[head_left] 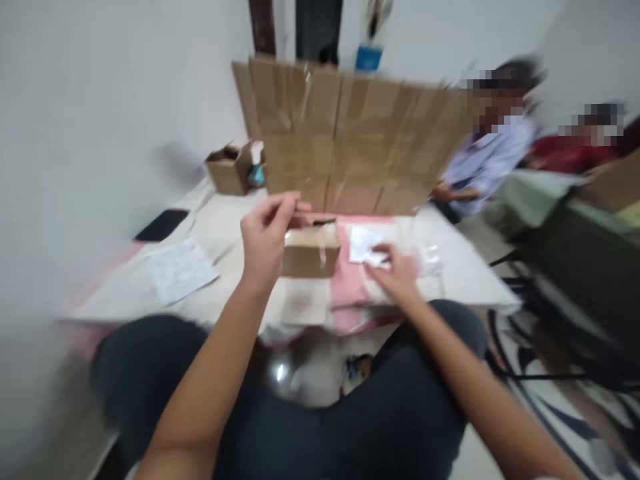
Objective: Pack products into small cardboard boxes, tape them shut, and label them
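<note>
My left hand (267,237) is raised at the left end of a small cardboard box (311,259), partly in front of it. Its fingers are curled in towards the thumb, and whatever may be between them is hidden. The box has a strip of clear tape and a dark item at its top edge. My right hand (396,272) reaches to a flat white sheet or packet (364,241), with thumb and fingers apart at its lower right edge. Blur hides whether the fingertips touch it. A crumpled clear plastic piece (431,257) lies to the right of this hand.
A tall cardboard screen (350,140) stands across the table's back. At left are a printed sheet (183,269), a black phone-like slab (161,225), an open carton (229,172) and a blue-and-white bottle (257,167). One person (493,147) sits beyond the right edge, another (575,152) farther off.
</note>
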{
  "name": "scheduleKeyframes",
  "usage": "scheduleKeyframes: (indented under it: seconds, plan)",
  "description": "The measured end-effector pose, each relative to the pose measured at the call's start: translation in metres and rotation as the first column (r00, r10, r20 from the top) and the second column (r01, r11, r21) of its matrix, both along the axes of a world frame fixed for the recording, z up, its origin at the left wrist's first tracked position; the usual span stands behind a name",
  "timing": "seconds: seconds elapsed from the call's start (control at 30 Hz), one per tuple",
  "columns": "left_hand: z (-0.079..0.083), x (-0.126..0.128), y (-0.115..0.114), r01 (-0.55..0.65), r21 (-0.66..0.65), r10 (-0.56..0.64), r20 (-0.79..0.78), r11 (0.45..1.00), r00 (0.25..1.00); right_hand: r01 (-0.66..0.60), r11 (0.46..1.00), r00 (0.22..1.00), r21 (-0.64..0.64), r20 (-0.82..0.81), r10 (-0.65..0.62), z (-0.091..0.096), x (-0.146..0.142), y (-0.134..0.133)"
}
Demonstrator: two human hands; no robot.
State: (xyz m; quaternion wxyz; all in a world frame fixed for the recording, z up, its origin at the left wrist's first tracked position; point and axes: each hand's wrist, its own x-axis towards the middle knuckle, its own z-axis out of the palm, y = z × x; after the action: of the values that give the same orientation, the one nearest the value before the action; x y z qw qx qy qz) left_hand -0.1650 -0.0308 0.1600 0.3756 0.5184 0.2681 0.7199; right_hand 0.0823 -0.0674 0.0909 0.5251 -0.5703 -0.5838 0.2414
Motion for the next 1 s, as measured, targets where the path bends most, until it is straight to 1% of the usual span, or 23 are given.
scheduleKeyframes:
  seconds: [0.03,0.07,0.1,0.13,0.17,0.23,0.33,0.4,0.5,0.6,0.7,0.77,0.83,0.93,1.0]
  plan:
    - [0.003,-0.009,0.006,0.003,0.017,-0.003,0.002,1.000,1.000,-0.040,0.996,0.986,0.080,0.167,0.026,0.006,0.000,0.016]
    - [0.004,-0.017,0.012,-0.006,0.015,0.006,-0.014,1.000,1.000,-0.132,0.980,0.942,0.151,0.326,0.077,0.010,-0.002,0.033]
    - [0.003,-0.023,0.017,-0.007,0.011,0.008,-0.032,1.000,0.999,-0.236,0.953,0.889,0.191,0.439,0.132,0.012,-0.006,0.051]
    - [0.002,-0.028,0.021,-0.012,-0.002,0.012,-0.050,1.000,0.999,-0.333,0.922,0.832,0.197,0.521,0.189,0.012,-0.012,0.067]
    - [0.001,-0.031,0.024,-0.011,-0.025,0.009,-0.067,1.000,0.998,-0.400,0.897,0.783,0.189,0.578,0.228,0.010,-0.019,0.080]
    - [-0.004,-0.036,0.029,-0.005,-0.090,-0.005,-0.113,0.996,0.994,-0.481,0.856,0.729,0.190,0.629,0.270,0.003,-0.032,0.098]
    - [-0.014,-0.036,0.038,-0.013,-0.184,-0.031,-0.234,0.983,0.972,-0.515,0.819,0.727,0.253,0.636,0.261,-0.013,-0.038,0.109]
    - [-0.020,-0.031,0.043,-0.032,-0.220,-0.034,-0.291,0.975,0.956,-0.533,0.800,0.729,0.277,0.630,0.268,-0.020,-0.032,0.109]
    - [-0.024,-0.017,0.044,-0.039,-0.253,-0.043,-0.309,0.967,0.950,-0.593,0.756,0.703,0.278,0.635,0.318,-0.023,-0.018,0.099]
    - [-0.023,-0.005,0.035,-0.005,-0.290,-0.097,-0.337,0.957,0.937,-0.640,0.705,0.670,0.304,0.670,0.319,-0.020,-0.013,0.085]
    - [-0.016,-0.004,0.022,0.000,-0.311,-0.128,-0.391,0.950,0.911,-0.653,0.678,0.659,0.337,0.694,0.290,-0.017,-0.015,0.070]
    - [-0.009,-0.011,0.014,-0.032,-0.324,-0.116,-0.427,0.945,0.897,-0.650,0.673,0.660,0.354,0.702,0.269,-0.018,-0.016,0.062]
    - [0.000,-0.022,0.006,-0.067,-0.361,-0.116,-0.462,0.930,0.879,-0.632,0.684,0.670,0.365,0.700,0.245,-0.020,-0.015,0.058]
    - [0.014,-0.036,-0.006,-0.088,-0.426,-0.168,-0.527,0.901,0.833,-0.608,0.703,0.687,0.370,0.688,0.232,-0.024,-0.012,0.056]
    - [0.022,-0.041,-0.014,-0.091,-0.441,-0.200,-0.569,0.893,0.797,-0.602,0.709,0.693,0.367,0.681,0.236,-0.026,-0.011,0.056]
